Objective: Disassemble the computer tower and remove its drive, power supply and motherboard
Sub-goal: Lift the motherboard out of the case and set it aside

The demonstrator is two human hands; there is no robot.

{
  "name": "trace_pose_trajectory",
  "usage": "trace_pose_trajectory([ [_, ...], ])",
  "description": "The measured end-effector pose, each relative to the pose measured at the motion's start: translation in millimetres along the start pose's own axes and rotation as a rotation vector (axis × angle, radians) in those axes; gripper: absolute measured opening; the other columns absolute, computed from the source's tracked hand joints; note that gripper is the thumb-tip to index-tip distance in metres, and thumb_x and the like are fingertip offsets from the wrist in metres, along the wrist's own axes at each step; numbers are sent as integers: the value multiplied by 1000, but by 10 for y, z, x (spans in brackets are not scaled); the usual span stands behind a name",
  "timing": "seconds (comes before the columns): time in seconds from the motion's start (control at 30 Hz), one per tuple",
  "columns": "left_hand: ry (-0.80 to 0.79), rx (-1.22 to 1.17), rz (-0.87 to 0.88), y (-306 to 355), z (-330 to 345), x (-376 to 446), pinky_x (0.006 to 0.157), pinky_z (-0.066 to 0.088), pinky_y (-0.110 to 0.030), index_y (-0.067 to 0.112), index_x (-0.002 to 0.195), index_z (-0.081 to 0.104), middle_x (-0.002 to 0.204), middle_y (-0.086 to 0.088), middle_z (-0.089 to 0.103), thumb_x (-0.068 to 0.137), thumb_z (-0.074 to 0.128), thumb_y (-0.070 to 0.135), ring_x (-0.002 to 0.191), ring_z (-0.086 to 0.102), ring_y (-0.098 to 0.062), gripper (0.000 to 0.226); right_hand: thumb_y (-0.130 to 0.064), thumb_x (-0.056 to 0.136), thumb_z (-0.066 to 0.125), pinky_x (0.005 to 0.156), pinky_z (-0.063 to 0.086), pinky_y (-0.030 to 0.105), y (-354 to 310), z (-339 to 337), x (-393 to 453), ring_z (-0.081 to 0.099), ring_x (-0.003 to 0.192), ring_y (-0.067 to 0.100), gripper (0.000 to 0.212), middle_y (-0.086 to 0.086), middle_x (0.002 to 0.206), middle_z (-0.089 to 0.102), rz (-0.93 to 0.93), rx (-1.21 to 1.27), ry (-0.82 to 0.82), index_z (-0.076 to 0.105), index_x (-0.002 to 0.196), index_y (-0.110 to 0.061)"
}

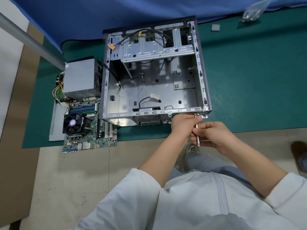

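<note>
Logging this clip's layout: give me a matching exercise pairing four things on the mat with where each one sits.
Things:
1. power supply
2. motherboard
3. screwdriver
4. plastic bag of screws

Places:
A. far right corner of the green mat, by the blue cloth
B. left of the computer case, near edge of the mat, overhanging it
C. held by the right hand at the case's near right corner, the left hand at its tip
D. left of the case, behind the motherboard

Pairs: 1-D, 2-B, 3-C, 4-A
</note>
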State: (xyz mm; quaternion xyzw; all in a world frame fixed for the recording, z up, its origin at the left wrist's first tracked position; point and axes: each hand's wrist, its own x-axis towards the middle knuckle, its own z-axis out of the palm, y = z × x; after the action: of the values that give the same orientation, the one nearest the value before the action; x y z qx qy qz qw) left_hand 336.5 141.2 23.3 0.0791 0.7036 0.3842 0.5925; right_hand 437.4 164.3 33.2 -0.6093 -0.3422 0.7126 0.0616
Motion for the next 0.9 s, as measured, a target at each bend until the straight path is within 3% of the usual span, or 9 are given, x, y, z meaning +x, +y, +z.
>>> trace_pose_trajectory([
  [0.07, 4, -17, 6, 0, 15, 29, 73, 56, -32, -3, 105, 68, 100, -11, 71, 82, 71, 9, 82, 67, -22, 26, 3, 80, 70, 42, 51, 24, -10, -7, -3, 57, 41, 14, 20, 8, 59, 61, -12, -7, 54, 54, 74, -7],
  [0.23, -5, 2, 1, 30, 29, 15, 69, 56, -30, 8, 83, 68, 94, -8, 72, 86, 66, 7, 82, 67, -22, 4, 0, 87, 62, 44, 50, 23, 8, 14, 18, 53, 47, 14, 13, 8, 66, 54, -17, -15, -24, 52, 84, -7],
  [0.33, -12, 25, -20, 44, 21, -30, 39, 43, -20, 10, 85, 69, 90, -7, 71, 89, 62, 12, 51, 58, -19, 9, -3, 97, 46, 53, 52, 26, 0, 13, 19, 59, 53, 16, 15, 11, 72, 59, -10, -11, -152, 57, 87, -3],
  [0.4, -28, -4, -39, 56, 8, -41, 37, 42, -17, 9, 87, 70, 83, -6, 70, 91, 60, 12, 43, 56, -10, 11, 0, 98, 42, 57, 56, 28, 3, -19, 21, 65, 60, 19, 21, 13, 77, 65, 0, 18, -172, 60, 89, 0],
  [0.5, -51, 4, -45, 66, -4, -34, 42, 45, -17, 11, 82, 68, 76, -4, 69, 93, 56, 10, 43, 57, -9, 16, 2, 95, 49, 59, 59, 29, 19, -47, 31, 68, 60, 17, 16, 11, 74, 68, 1, 3, -138, 63, 86, 0],
  [0.6, -48, -28, -37, 62, -12, -2, 73, 56, -27, 10, 77, 65, 86, -5, 70, 91, 57, 4, 77, 68, -19, 17, 0, 88, 62, 56, 57, 28, 26, -22, 47, 66, 56, 14, 6, 7, 68, 66, 11, -21, -85, 59, 85, -6],
  [0.67, -44, -45, -28, 55, -9, 10, 84, 54, -30, 8, 77, 67, 85, -4, 70, 90, 60, 9, 84, 67, -21, 15, -2, 83, 68, 52, 55, 25, 23, -1, 48, 61, 51, 13, 15, 2, 61, 64, 9, -37, -56, 57, 77, -10],
  [0.8, 5, -53, -18, 31, 24, 27, 86, 54, -34, 6, 80, 69, 89, -7, 72, 87, 66, 14, 86, 68, -24, 12, -1, 79, 72, 46, 50, 22, 24, 3, 43, 55, 51, 15, 25, 0, 60, 62, -14, -47, -30, 53, 70, -14],
  [0.9, 23, -87, -28, 32, 31, 40, 83, 55, -32, 2, 85, 69, 84, -6, 71, 88, 65, 11, 86, 69, -25, 10, -3, 85, 66, 52, 54, 25, 25, 12, 40, 54, 57, 15, 12, 3, 68, 63, -20, -51, -110, 59, 78, -10],
])
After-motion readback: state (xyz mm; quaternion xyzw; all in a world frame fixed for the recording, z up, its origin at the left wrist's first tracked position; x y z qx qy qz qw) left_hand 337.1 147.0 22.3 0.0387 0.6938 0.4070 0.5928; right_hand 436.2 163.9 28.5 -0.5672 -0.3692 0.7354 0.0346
